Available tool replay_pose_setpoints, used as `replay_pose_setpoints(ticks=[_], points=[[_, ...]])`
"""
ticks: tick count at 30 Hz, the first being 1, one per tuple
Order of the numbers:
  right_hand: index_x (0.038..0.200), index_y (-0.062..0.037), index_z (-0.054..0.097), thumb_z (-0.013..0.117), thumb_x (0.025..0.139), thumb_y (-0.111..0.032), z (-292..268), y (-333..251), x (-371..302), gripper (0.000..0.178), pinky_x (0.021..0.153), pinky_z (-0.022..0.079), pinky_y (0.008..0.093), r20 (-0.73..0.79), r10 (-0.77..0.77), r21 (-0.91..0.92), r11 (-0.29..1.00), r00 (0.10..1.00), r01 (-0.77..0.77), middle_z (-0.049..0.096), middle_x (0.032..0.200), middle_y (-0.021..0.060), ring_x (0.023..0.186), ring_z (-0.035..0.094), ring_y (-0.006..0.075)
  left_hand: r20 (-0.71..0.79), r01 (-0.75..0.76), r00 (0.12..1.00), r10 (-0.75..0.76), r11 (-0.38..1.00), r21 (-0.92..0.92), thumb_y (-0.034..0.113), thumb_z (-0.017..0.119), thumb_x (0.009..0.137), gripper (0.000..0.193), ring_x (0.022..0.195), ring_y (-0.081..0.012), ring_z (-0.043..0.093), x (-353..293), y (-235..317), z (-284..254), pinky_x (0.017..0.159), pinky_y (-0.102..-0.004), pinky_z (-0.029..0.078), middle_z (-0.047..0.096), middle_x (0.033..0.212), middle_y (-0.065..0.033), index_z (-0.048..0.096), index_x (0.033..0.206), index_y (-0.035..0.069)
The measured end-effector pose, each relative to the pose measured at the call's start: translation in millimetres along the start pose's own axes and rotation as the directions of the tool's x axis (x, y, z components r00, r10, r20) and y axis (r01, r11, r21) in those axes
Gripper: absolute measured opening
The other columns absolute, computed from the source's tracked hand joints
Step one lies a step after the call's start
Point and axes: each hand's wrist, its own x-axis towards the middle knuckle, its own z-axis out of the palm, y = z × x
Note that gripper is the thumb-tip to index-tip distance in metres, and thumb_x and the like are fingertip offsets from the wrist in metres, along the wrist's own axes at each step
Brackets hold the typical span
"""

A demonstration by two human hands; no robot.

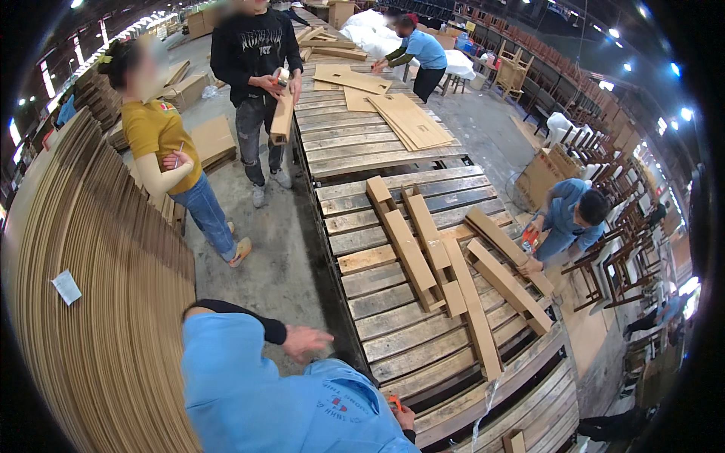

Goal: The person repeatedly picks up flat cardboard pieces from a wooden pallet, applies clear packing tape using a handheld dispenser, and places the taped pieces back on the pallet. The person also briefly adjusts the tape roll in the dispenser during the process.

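My left hand [306, 342] hangs over the floor beside the slatted table, slightly blurred, its fingers stretched out with nothing in them. At the table's near edge my right hand [405, 420] is closed round an orange-handled tool [394, 402], mostly hidden by my blue shirt. Closest to that hand is the end of a long, narrow cardboard box [474, 317] lying on the slats. A strip of clear tape [485, 408] trails down from near that end. More narrow boxes lie alongside, such as an open-ended one [404, 245] and a taped one [507, 285].
Across the slatted table [362, 302] a co-worker [566, 219] holds an orange tool against a box. Flat cardboard sheets [411, 121] lie farther up. Tall stacked cardboard [106, 302] stands at my left. Two people [170, 151] stand beyond it, one holding a narrow box [282, 117].
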Motion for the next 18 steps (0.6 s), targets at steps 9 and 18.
replay_pose_setpoints(ticks=[9,18], points=[[0.103,0.004,0.075,0.079,0.077,-0.019,-50.0,47.4,-8.7,0.035,0.073,0.055,0.0374,-0.037,0.054,-0.198,0.978,0.998,-0.06,0.075,0.087,0.0156,0.082,0.071,0.0221,-0.546,-0.543,0.775,0.318,0.778,-0.318,0.038,0.057,0.101,0.076,0.147,-0.0394,0.032,48.3,145.5,19.6,0.118,-0.0482,0.033,0.025,0.163,-0.0193,0.02,0.158,0.003],[0.098,0.0058,0.071,0.081,0.075,-0.015,-76.9,202.4,70.2,0.033,0.053,0.048,0.0343,-0.069,0.005,-0.272,0.962,0.998,-0.024,0.066,0.069,0.0098,0.06,0.062,0.0163,-0.539,-0.525,0.776,0.328,0.81,-0.262,0.034,0.055,0.102,0.065,0.142,-0.0345,0.042,85.2,171.6,40.5,0.116,-0.0444,0.037,0.04,0.155,-0.0189,0.032,0.154,0.002]])
